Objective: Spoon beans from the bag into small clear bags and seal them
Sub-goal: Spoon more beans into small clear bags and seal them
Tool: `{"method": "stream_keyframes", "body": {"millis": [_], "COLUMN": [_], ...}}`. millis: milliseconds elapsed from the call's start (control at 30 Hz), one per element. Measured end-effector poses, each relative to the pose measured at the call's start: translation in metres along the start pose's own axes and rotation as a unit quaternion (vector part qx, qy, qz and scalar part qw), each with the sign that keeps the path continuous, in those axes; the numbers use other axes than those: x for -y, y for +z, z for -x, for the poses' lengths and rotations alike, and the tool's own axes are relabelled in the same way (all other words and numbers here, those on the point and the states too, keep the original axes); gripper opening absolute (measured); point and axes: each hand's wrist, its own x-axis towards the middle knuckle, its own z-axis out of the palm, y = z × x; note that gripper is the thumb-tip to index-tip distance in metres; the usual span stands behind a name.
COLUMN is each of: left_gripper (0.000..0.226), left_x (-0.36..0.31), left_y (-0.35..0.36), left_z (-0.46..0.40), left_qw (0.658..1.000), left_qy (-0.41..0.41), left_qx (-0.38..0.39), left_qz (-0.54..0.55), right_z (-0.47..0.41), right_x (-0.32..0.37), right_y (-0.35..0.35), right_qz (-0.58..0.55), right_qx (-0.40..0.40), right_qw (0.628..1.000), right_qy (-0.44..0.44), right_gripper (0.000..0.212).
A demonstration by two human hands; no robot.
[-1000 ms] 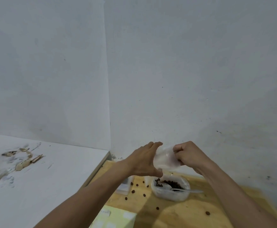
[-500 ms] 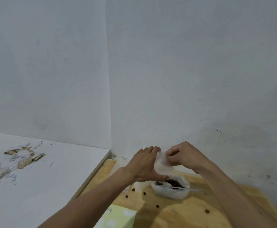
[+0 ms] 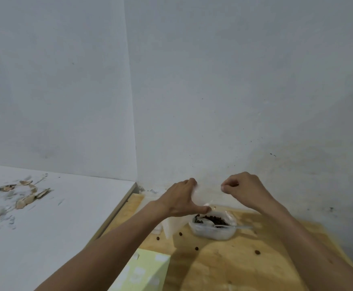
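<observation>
A pale green box [image 3: 144, 271] sits at the near edge of the wooden desk [image 3: 230, 263], with loose beans [image 3: 196, 248] scattered beyond it. Further back, near the desk's far edge, an open bag of beans [image 3: 213, 226] holds a clear plastic spoon [image 3: 223, 225]. Above it, both hands hold a small clear bag [image 3: 202, 196] in the air: the left hand [image 3: 181, 199] grips its left side between fingers and thumb, and the right hand [image 3: 244, 190] pinches its top right corner with curled fingers. White walls [image 3: 213, 80] stand behind.
</observation>
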Motion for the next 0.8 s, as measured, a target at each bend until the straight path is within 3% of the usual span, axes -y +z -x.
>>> {"method": "stream_keyframes", "body": {"millis": [67,133,233,333,467,633,800], "left_gripper": [0.094,0.096,0.094,0.09,0.088,0.098,0.07], "left_x": [0.008,0.013,0.014,0.015,0.019,0.023,0.016], "left_y": [0.005,0.008,0.014,0.016,0.015,0.022,0.026], "left_z": [-0.001,-0.001,-0.002,0.001,0.003,0.001,0.002], "left_qw": [1.0,1.0,0.998,0.992,0.98,0.949,0.953], "left_qy": [-0.011,-0.02,-0.047,-0.093,-0.15,-0.222,-0.195], "left_qx": [0.01,0.02,0.042,0.082,0.119,0.148,0.15], "left_qz": [-0.004,-0.002,0.003,0.017,0.05,0.17,0.177], "right_z": [-0.002,0.001,0.014,0.018,0.018,0.025,0.022], "right_x": [-0.025,-0.046,-0.062,-0.069,-0.062,-0.054,-0.052], "right_y": [-0.001,0.0,0.005,0.004,0.008,0.038,0.055], "right_qz": [0.132,0.192,0.114,0.039,-0.096,-0.289,-0.141], "right_qx": [0.032,0.079,0.125,0.14,0.083,-0.018,-0.124], "right_qw": [0.988,0.967,0.961,0.966,0.965,0.942,0.978], "right_qy": [0.075,0.148,0.219,0.215,0.229,0.17,0.088], "right_gripper": [0.037,0.054,0.051,0.045,0.039,0.03,0.026]}}
